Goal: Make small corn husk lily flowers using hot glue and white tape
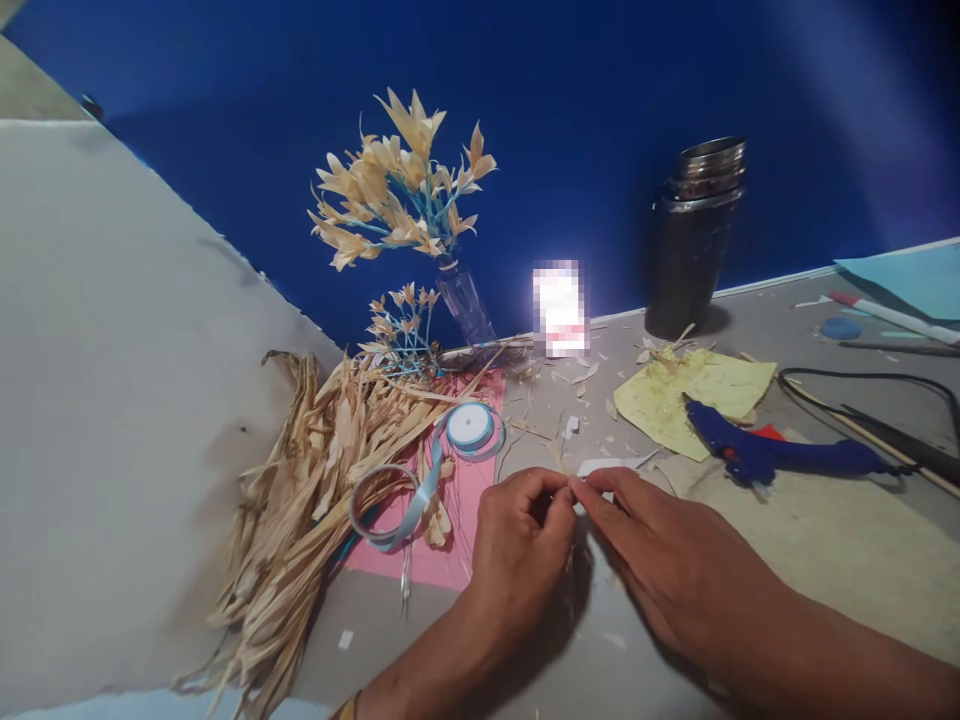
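Fingertips meet over the desk [825, 540] in the head view: your left hand [517, 545] and right hand [660, 550] come together, both pinched shut on a thin pale strip [571, 487] held just above the surface, in front of you and right of the pink paper [469, 500]. The strip looks like dried husk, so judge it light, papery and brittle; it would likely tear or crease under a hard squeeze, and is best held near its ends with your fingertips, as now. At your left lies a heap of dried husks [315, 480], with blue ribbon [420, 490] and its spool [470, 426] on the pink paper. A clear vase [465, 300] holds finished husk flowers [397, 190]. A steel tumbler [694, 235] stands by the blue wall; you cannot see what is inside it. A blue glue gun [757, 450] rests at your right.
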